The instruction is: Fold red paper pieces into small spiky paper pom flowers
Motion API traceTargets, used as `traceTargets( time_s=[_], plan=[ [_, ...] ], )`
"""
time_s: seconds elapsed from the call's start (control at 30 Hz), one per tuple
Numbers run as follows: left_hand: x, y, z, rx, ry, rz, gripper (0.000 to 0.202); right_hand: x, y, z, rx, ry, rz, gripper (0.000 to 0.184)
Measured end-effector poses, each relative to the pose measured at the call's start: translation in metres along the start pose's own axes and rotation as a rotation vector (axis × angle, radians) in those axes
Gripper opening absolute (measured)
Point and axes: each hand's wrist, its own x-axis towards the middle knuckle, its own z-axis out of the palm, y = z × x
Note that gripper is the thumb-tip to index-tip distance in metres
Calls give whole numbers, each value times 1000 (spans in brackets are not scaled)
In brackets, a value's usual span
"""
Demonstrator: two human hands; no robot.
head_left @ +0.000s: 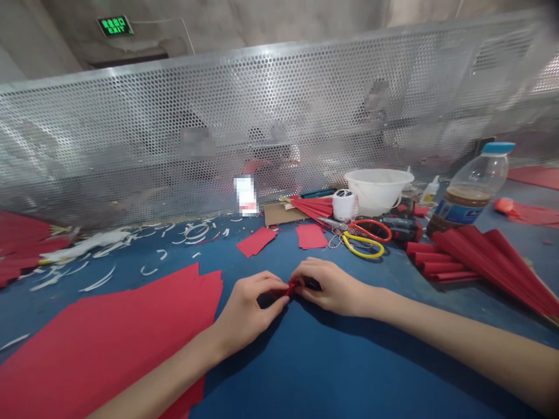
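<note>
Both hands meet over the middle of the blue table (332,361), fingertips almost touching. Between them is a small piece of red paper (292,286), mostly covered by the fingers. My left hand (253,305) pinches its left side with thumb and forefinger. From the right, my right hand (329,285) is closed on the same piece with thumb and fingers. A large stack of red paper sheets (113,337) lies to the left, partly under my left forearm. Beyond the hands lie two small stacks of red paper cards (257,241).
Scissors (362,238) with red and yellow handles, a white thread spool (344,205), a white plastic bowl (378,189) and a bottle of brown liquid (465,201) stand right. Folded red paper (484,256) lies nearer. White paper scraps (100,244) litter the left, before a perforated metal screen (152,128).
</note>
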Motion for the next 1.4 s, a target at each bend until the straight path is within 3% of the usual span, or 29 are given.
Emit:
traceTargets(
  time_s=[0.23, 0.57, 0.87, 1.03, 1.13, 1.4],
  plan=[
    [-1, -6, 1, 30, 14, 29, 18, -1, -1, -1, 22, -30, 1, 11],
    [1, -11, 0, -200, -32, -122, 17, -1, -2, 0, -21, -46, -20, 22],
    [4, -10, -6, -91, -29, -70, 13, 0, -9, -5, -72, -64, -89, 17],
    [3, -7, -4, -194, -68, -79, 11, -1, -13, -5, -134, -75, -105, 16],
    [3, -6, -4, -241, -86, -113, 22, -3, -16, -5, -146, -64, -87, 17],
    [7, -3, -11, -124, -243, -68, 32, -2, -15, -8, -153, -101, -160, 12]
  ],
)
